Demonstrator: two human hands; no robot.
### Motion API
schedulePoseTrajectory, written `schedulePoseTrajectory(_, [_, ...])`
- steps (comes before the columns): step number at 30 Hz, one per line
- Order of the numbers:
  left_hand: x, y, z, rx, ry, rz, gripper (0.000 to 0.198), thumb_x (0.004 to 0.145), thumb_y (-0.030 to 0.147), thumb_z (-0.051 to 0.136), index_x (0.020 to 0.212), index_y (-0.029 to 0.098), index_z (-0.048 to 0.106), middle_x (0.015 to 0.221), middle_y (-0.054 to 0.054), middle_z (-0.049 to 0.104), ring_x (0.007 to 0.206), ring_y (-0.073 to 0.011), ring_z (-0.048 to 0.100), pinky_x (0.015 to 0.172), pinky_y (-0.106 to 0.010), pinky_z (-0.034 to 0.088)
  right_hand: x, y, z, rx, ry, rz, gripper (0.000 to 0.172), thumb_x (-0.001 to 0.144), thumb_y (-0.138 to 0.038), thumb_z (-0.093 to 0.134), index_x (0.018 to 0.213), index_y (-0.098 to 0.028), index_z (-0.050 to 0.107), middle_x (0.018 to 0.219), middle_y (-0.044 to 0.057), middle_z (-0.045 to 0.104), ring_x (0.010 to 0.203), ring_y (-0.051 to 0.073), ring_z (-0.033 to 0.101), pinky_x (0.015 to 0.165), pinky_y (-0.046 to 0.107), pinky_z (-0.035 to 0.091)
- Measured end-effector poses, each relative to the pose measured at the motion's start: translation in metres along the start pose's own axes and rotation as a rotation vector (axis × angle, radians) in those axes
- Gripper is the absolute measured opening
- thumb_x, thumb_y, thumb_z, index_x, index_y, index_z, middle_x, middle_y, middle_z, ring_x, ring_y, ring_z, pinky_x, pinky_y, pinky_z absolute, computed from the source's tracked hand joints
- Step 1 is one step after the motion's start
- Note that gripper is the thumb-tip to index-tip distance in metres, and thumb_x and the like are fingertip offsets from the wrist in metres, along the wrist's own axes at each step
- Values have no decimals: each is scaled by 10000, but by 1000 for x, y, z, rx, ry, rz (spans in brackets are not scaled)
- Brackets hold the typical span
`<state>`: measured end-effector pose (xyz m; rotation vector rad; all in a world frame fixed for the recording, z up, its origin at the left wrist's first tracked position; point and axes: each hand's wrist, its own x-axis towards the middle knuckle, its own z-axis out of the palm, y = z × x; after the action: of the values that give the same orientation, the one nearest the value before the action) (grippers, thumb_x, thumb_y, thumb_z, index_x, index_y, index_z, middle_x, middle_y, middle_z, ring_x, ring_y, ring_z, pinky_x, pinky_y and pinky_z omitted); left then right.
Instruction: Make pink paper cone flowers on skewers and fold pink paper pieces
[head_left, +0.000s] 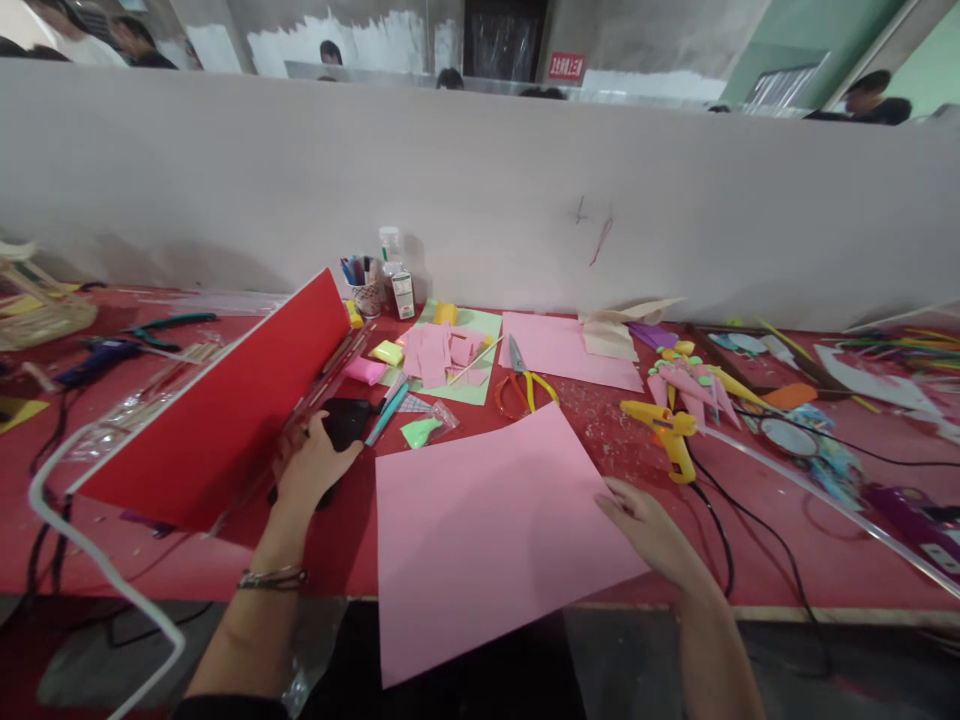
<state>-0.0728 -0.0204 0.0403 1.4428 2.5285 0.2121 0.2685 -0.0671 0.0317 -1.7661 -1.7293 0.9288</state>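
A large pink paper sheet [495, 530] reaches over the table's front edge. My right hand [649, 530] grips its right edge, thumb on top and fingers partly hidden. My left hand [315, 465] is over a dark black object [346, 425], its thumb and fingers apart; I cannot make out what that object is. Close to those fingers stands a tilted red board [225, 420]. Teal pens [386, 415] lie just right of my left hand. Beyond the sheet are scissors [521, 380] with orange and yellow handles.
Pink paper scraps [435, 355] lie on a green sheet [476, 390]. A yellow glue gun [667, 435] with a black cord lies at right, near pink cones [694, 385]. A pen cup [366, 290] and a bottle [397, 280] stand at the grey partition [480, 190]. A white tube [97, 560] curves at left.
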Motion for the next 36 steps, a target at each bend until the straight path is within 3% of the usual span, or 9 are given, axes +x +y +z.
schedulePoseTrajectory(2, [-4,-6,1,-14,43,37,639,738,429,452,1254,99,269,1209,-217,375,1112,-365,377,850,-437,352,-1,0,-2,0,8,6,342,695,-422,400,737,-140,589,742,60,634,717,199,575,633,270,438])
schedulePoseTrajectory(6, [-19,-22,9,36,300,171,565,762,410,406,1212,74,346,1188,-218,388,1073,-373,398,857,-474,339,-5,1,-6,-43,57,25,352,692,-423,383,747,-141,587,730,63,641,722,202,588,640,271,442])
schedulePoseTrajectory(9, [-29,-29,16,1,323,253,520,765,376,395,1190,78,380,1171,-201,405,1090,-364,380,886,-499,312,-7,-2,-10,-115,95,29,355,690,-426,374,739,-145,586,716,68,648,702,206,594,630,277,444])
schedulePoseTrajectory(12, [-36,-28,23,-120,241,421,467,758,363,390,1142,100,426,1147,-167,440,1109,-320,374,918,-474,307,-10,-10,-15,-170,153,25,361,677,-425,382,774,-146,589,784,88,664,738,220,602,663,293,447])
schedulePoseTrajectory(15, [-47,-19,32,-218,10,617,407,753,351,391,1085,131,469,1100,-123,489,1072,-251,425,936,-415,325,-12,-20,-17,-220,194,14,361,678,-423,373,784,-151,585,804,98,666,750,231,602,675,306,447])
schedulePoseTrajectory(21, [-73,-3,48,-216,-214,696,441,743,309,441,1161,170,423,1210,-121,431,1142,-260,374,943,-436,317,-19,-34,-18,-288,203,-31,332,715,-384,344,832,-177,574,829,96,660,764,229,603,662,299,434])
schedulePoseTrajectory(28, [-71,-8,52,-331,-47,598,432,720,278,482,1129,150,428,1273,-152,314,1195,-296,302,965,-470,280,-28,-63,9,-404,-22,-55,385,745,-278,319,1070,-161,488,896,100,633,795,227,596,634,295,401])
schedulePoseTrajectory(33, [-68,-2,45,-584,-82,415,458,657,216,536,1098,166,426,1281,-136,280,1191,-265,328,971,-428,301,-26,-87,43,-341,-214,-202,415,757,-206,348,1168,-198,404,664,3,587,554,133,528,511,210,313])
schedulePoseTrajectory(36, [-68,3,42,-895,-135,246,603,633,215,541,1194,153,329,1240,-139,360,1153,-237,392,929,-381,361,-24,-97,59,-340,-269,-287,424,744,-160,354,1163,-204,404,726,11,607,573,123,525,511,203,288])
